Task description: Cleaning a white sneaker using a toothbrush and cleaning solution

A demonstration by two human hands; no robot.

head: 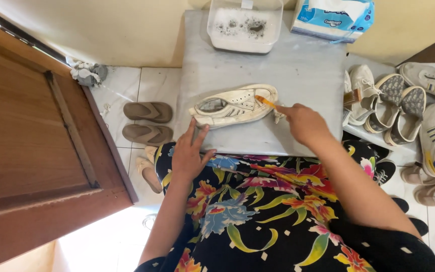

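A worn white lace-up sneaker (236,105) lies on its side in the middle of the grey stone bench (298,70). The right hand (304,122) pinches an orange-handled brush (266,102) against its toe. The left hand (189,153) rests flat, fingers spread, grasping nothing, just beside the heel.

Left hand (190,153) flat, fingers spread; right hand (303,123) closed in a pinch, arm extended.

Tissue pack (333,17) cut off by top edge; brush bristles hidden behind sneaker (235,106).
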